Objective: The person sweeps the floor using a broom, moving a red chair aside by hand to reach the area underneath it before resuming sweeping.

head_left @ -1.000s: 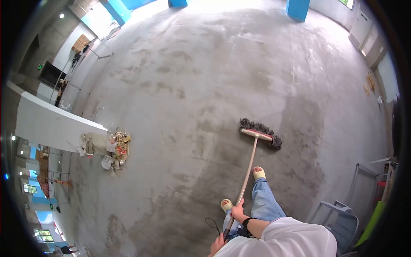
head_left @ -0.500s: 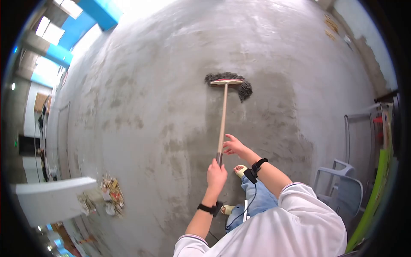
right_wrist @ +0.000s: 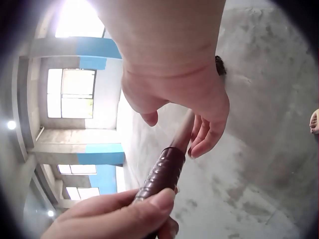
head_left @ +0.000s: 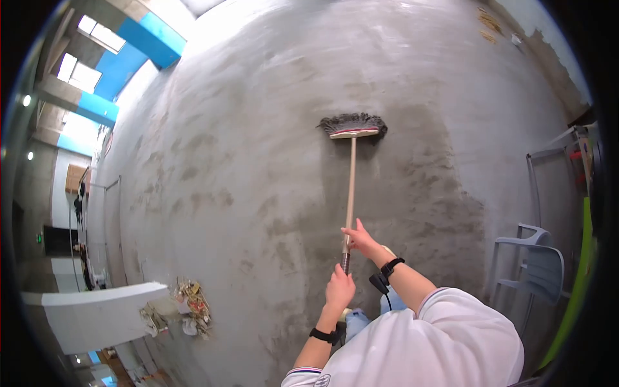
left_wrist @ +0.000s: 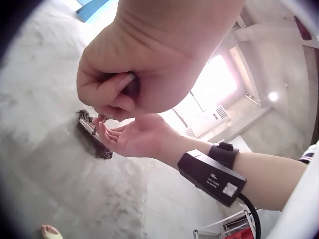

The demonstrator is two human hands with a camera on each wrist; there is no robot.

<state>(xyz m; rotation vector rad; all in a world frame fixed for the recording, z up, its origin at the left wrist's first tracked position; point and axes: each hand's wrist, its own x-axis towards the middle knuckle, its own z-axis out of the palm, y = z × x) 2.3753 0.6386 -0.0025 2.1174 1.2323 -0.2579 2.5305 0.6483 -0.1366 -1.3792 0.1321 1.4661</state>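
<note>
A mop with a grey string head [head_left: 354, 124] rests on the concrete floor, its pale pole [head_left: 351, 187] running back toward the person. My left hand [head_left: 339, 288] grips the dark ribbed handle end; in the left wrist view the fingers of this hand [left_wrist: 134, 64] are curled round it. Farther up the pole, my right hand [head_left: 363, 242] has its fingers extended loosely beside the shaft. The right wrist view shows the right hand [right_wrist: 174, 89] with relaxed fingers by the pole, and the brown handle [right_wrist: 164, 172] held by the left hand [right_wrist: 124, 216].
Damp dark patches [head_left: 412, 193] mark the floor. A low white partition [head_left: 103, 316] and a debris pile [head_left: 193, 306] stand at the lower left. To the right are a grey-blue chair [head_left: 538, 271] and a metal frame [head_left: 532, 187]. Blue pillars [head_left: 151, 42] rise at the upper left.
The mop head has moved away from the feet, and its strands have swung from trailing right to a fan above the bar. My right hand has loosened from its earlier grip on the pole.
</note>
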